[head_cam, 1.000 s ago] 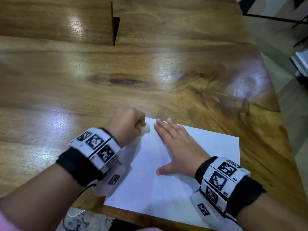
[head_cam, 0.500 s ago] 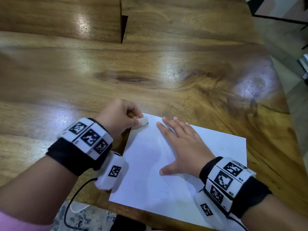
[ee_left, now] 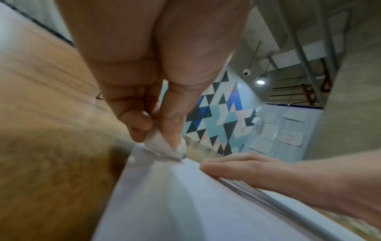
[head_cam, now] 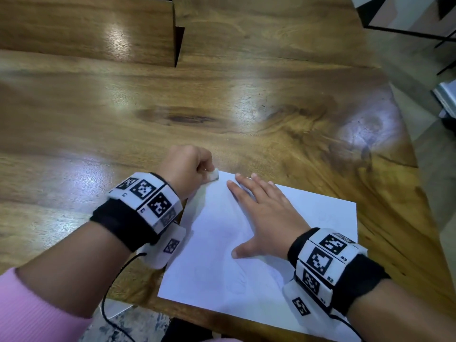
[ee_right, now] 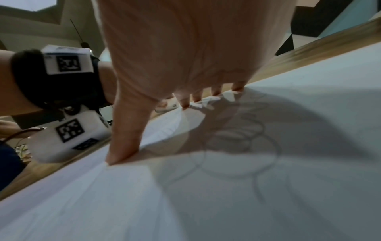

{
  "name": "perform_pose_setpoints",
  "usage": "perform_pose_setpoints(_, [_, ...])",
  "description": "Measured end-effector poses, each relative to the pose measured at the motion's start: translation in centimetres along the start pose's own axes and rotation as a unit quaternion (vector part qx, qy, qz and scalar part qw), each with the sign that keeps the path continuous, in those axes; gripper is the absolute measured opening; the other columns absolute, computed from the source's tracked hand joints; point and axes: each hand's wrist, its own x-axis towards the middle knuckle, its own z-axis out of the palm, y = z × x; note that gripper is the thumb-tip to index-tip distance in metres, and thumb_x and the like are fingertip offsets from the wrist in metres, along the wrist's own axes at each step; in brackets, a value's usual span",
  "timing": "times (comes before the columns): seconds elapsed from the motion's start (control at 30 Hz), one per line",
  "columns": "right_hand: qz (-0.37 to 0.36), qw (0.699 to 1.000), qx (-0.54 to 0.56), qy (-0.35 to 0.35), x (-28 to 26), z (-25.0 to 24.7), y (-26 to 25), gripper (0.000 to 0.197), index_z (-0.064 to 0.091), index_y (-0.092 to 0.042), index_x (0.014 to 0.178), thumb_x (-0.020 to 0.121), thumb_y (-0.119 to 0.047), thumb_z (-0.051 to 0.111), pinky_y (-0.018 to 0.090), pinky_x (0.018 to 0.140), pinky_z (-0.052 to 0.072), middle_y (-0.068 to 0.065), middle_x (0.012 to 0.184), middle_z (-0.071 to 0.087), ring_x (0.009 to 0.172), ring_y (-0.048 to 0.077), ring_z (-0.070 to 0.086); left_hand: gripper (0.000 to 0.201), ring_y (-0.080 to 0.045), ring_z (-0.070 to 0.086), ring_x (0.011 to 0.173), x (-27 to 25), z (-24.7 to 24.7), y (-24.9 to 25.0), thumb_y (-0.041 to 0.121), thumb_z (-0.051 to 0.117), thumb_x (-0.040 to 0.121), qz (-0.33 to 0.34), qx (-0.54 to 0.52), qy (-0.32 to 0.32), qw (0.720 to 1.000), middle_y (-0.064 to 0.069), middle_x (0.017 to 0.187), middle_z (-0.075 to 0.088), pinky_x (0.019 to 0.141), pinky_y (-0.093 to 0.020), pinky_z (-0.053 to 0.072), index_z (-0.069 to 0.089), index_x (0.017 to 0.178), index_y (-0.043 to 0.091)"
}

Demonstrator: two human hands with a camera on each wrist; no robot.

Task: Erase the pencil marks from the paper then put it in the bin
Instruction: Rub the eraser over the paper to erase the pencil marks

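Observation:
A white sheet of paper (head_cam: 308, 218) lies at the near edge of the wooden table (head_cam: 222, 107). Faint pencil lines (ee_right: 243, 146) show on it in the right wrist view. My left hand (head_cam: 187, 169) pinches a small white eraser (head_cam: 214, 174) between thumb and fingers, its tip on the paper's far left corner (ee_left: 164, 146). My right hand (head_cam: 261, 213) lies flat on the sheet with straight, spread fingers (ee_right: 185, 101) and presses it down. The bin is not in view.
A dark gap between two wooden panels (head_cam: 179, 45) runs at the far side of the table. Off the right edge is grey floor with dark metal furniture legs (head_cam: 407, 33). A black cable (head_cam: 111, 292) hangs below my left wrist.
The left hand with the eraser has shifted slightly along the paper's far left corner. The right hand has stayed flat on the sheet.

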Motion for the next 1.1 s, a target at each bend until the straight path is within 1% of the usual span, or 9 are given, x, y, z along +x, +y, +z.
perform_pose_setpoints(0.17, [-0.001, 1.0, 0.005, -0.001, 0.0, 0.0, 0.0, 0.124, -0.015, -0.034, 0.147, 0.064, -0.063, 0.071, 0.03, 0.114, -0.017, -0.017, 0.154, -0.023, 0.141, 0.009, -0.026, 0.012, -0.017, 0.059, 0.072, -3.7, 0.4, -0.5, 0.017, 0.072, 0.07, 0.013, 0.026, -0.175, 0.984, -0.004, 0.075, 0.069, 0.056, -0.008, 0.036, 0.063, 0.063, 0.022])
perform_pose_setpoints(0.27, [-0.002, 1.0, -0.001, 0.0, 0.0, 0.1, 0.0, 0.124, -0.015, -0.034, 0.148, 0.064, -0.064, 0.071, 0.03, 0.114, -0.017, -0.017, 0.154, -0.023, 0.141, 0.01, -0.026, 0.01, -0.016, 0.056, 0.062, -1.9, 0.3, 0.0, 0.022, 0.073, 0.072, 0.003, 0.017, -0.082, 0.996, 0.001, 0.06, 0.062, 0.054, -0.008, 0.034, 0.067, 0.071, 0.014])
perform_pose_setpoints(0.37, [-0.001, 1.0, 0.001, 0.0, 0.0, 0.1, 0.0, 0.123, -0.015, -0.034, 0.148, 0.064, -0.064, 0.071, 0.031, 0.115, -0.016, -0.016, 0.155, -0.022, 0.141, 0.01, -0.025, 0.01, -0.024, 0.059, 0.071, -0.1, 0.2, 0.5, 0.02, 0.07, 0.074, -0.002, 0.021, -0.003, 1.0, -0.009, 0.07, 0.067, 0.061, -0.022, 0.042, 0.066, 0.072, 0.011])
perform_pose_setpoints(0.57, [-0.004, 1.0, 0.003, -0.001, 0.1, 0.1, 0.1, 0.125, -0.014, -0.033, 0.148, 0.063, -0.063, 0.072, 0.03, 0.115, -0.016, -0.016, 0.154, -0.023, 0.141, 0.01, -0.025, 0.031, -0.018, 0.058, 0.072, -3.7, 0.1, -0.1, 0.019, 0.069, 0.071, 0.008, 0.065, -0.183, 0.981, -0.001, 0.074, 0.067, 0.057, -0.016, 0.036, 0.049, 0.05, 0.029])
perform_pose_setpoints(0.7, [-0.003, 1.0, 0.001, -0.003, 0.1, 0.3, 0.2, 0.125, -0.016, -0.032, 0.147, 0.063, -0.064, 0.071, 0.032, 0.116, -0.015, -0.016, 0.154, -0.024, 0.141, 0.01, -0.027, 0.004, -0.021, 0.057, 0.075, -0.6, -0.2, 1.0, 0.014, 0.068, 0.074, 0.007, 0.032, -0.084, 0.996, -0.004, 0.074, 0.064, 0.067, -0.025, 0.043, 0.064, 0.074, 0.017])
perform_pose_setpoints(0.77, [-0.001, 1.0, 0.002, -0.003, 0.1, 0.3, 0.2, 0.128, -0.019, -0.029, 0.147, 0.063, -0.064, 0.071, 0.032, 0.116, -0.014, -0.016, 0.154, -0.024, 0.141, 0.009, -0.026, 0.005, -0.02, 0.052, 0.07, 0.3, 0.3, 1.4, 0.013, 0.067, 0.075, 0.009, 0.029, -0.065, 0.997, 0.0, 0.066, 0.055, 0.06, -0.019, 0.04, 0.066, 0.079, 0.011])
perform_pose_setpoints(0.83, [0.0, 1.0, 0.001, -0.005, 0.2, 0.4, 0.3, 0.13, -0.02, -0.027, 0.147, 0.062, -0.065, 0.071, 0.031, 0.116, -0.014, -0.016, 0.154, -0.025, 0.141, 0.009, -0.027, 0.005, -0.018, 0.049, 0.065, -0.7, 0.5, 1.0, 0.017, 0.069, 0.073, 0.018, 0.037, -0.066, 0.997, -0.001, 0.064, 0.054, 0.05, -0.007, 0.031, 0.066, 0.075, 0.013])
perform_pose_setpoints(0.97, [0.0, 1.0, 0.005, -0.005, 0.2, 0.3, 0.2, 0.131, -0.021, -0.026, 0.147, 0.062, -0.065, 0.071, 0.031, 0.116, -0.016, -0.016, 0.153, -0.027, 0.14, 0.009, -0.028, 0.01, -0.02, 0.06, 0.07, -3.8, 0.7, -0.1, 0.024, 0.073, 0.069, 0.03, 0.023, -0.14, 0.989, -0.003, 0.071, 0.068, 0.056, -0.011, 0.035, 0.065, 0.066, 0.018])
perform_pose_setpoints(1.1, [-0.003, 1.0, 0.003, -0.008, 0.2, 0.4, 0.3, 0.13, -0.022, -0.026, 0.146, 0.063, -0.066, 0.069, 0.032, 0.116, -0.016, -0.016, 0.153, -0.028, 0.14, 0.009, -0.03, 0.014, -0.022, 0.056, 0.066, -0.9, 0.7, 0.5, 0.024, 0.071, 0.073, 0.015, 0.004, -0.053, 0.998, -0.009, 0.066, 0.064, 0.054, -0.01, 0.033, 0.066, 0.075, 0.011])
